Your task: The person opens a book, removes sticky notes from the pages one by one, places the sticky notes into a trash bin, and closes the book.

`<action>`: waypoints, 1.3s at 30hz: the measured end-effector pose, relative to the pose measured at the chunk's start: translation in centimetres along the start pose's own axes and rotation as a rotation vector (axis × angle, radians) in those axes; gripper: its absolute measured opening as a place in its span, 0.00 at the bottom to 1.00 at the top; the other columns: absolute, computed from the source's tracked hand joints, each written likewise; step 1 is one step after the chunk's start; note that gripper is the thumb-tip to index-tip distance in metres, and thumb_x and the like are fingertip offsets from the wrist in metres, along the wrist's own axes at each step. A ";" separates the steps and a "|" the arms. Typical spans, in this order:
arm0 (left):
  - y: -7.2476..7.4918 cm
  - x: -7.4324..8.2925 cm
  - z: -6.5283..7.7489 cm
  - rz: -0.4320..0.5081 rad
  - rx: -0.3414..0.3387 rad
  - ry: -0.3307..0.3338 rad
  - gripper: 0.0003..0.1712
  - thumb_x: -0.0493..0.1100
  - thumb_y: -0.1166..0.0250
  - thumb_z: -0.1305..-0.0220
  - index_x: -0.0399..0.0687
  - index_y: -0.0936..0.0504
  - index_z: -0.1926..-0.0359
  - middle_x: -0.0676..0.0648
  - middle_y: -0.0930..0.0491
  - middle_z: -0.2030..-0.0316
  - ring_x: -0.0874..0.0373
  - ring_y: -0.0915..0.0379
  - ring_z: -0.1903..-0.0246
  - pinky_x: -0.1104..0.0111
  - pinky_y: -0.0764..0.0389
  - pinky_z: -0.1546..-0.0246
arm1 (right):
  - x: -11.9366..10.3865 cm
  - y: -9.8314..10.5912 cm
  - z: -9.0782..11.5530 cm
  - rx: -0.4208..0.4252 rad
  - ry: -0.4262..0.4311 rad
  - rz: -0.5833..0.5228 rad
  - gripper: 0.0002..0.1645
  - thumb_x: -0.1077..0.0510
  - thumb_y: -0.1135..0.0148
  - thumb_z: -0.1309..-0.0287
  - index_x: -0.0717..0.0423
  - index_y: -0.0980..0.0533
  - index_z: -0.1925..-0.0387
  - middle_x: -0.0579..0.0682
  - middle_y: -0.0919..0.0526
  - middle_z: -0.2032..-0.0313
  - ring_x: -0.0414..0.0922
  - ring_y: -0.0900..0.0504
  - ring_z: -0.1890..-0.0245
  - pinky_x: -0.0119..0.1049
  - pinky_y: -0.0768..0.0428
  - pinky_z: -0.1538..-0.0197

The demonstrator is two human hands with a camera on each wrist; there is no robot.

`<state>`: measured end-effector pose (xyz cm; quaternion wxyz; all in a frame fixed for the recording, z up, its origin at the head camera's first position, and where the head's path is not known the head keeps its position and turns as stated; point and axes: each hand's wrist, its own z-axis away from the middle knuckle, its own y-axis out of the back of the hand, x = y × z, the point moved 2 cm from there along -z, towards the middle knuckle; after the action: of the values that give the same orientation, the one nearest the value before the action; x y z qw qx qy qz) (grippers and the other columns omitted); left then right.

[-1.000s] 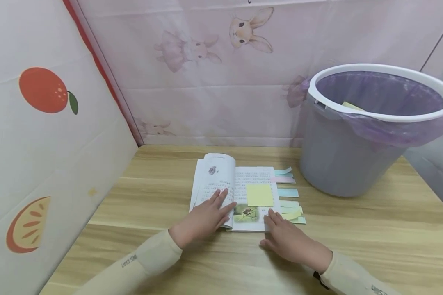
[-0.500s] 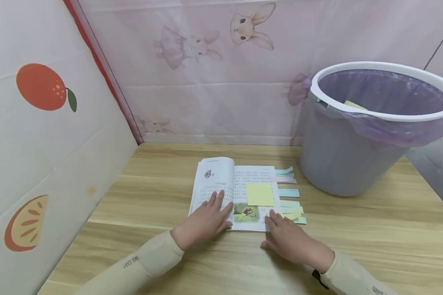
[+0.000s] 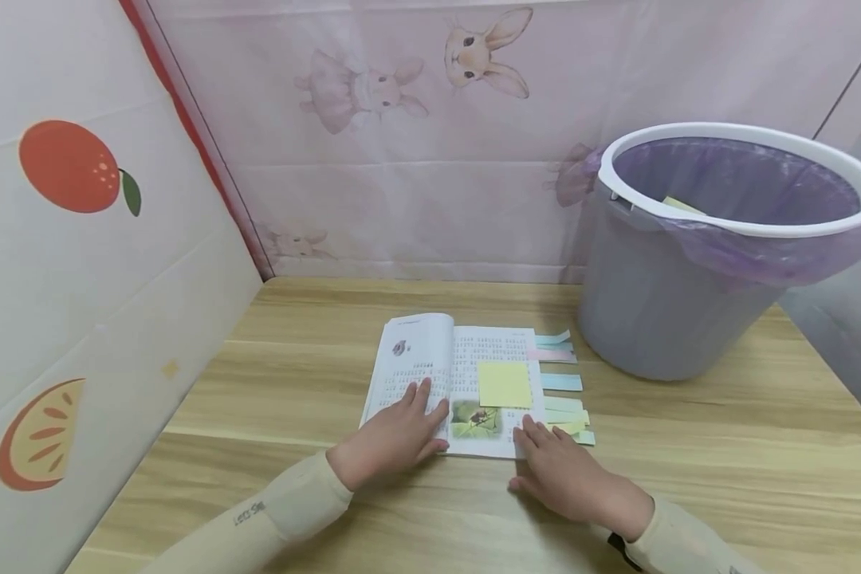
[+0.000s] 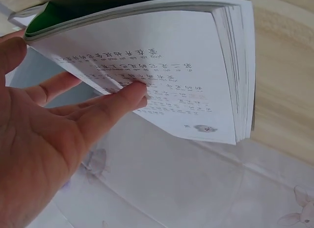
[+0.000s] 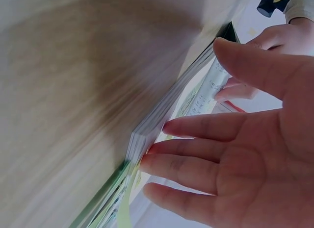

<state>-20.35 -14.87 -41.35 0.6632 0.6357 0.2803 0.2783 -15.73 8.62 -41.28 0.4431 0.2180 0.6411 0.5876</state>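
An open book (image 3: 409, 339) with printed text lies on the wooden table. My left hand (image 3: 393, 434) rests on its left page, fingers spread out; the left wrist view shows those fingertips touching the page (image 4: 186, 51). On the lower right corner of the right page lie the fingertips of my right hand (image 3: 570, 470), fingers fairly straight, thumb apart. A yellow sticky note (image 3: 505, 384) is on the right page above an insect picture (image 3: 477, 419). Several coloured tabs (image 3: 561, 383) in blue, pink, green and yellow stick out past the right edge.
A grey bin (image 3: 660, 295) with a white rim and a purple liner (image 3: 753, 179) stands at the back right; a piece of yellow paper (image 3: 683, 206) shows inside. Behind the wooden table (image 3: 316, 343) hangs a pink rabbit-print cloth (image 3: 430, 207), with a fruit-print one (image 3: 186, 287) at left.
The left page has flattened down under my left hand, which has slid slightly left and down. My right hand has stayed at the right page's lower corner.
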 end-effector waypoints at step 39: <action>-1.1 0.1 0.0 0.015 0.080 -0.013 0.30 0.60 0.46 0.31 0.45 0.30 0.39 0.27 0.33 0.39 0.33 0.30 0.43 0.53 0.18 0.59 | -1.1 0.1 -8.0 0.284 0.118 0.584 0.09 0.65 0.29 0.52 0.62 0.24 0.76 0.51 0.24 0.80 0.44 0.23 0.80 0.34 0.26 0.78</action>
<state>-20.27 -14.88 -42.46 0.6366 0.6658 0.2822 0.2679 -21.74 3.26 -41.48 0.1833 0.4177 0.6514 0.6063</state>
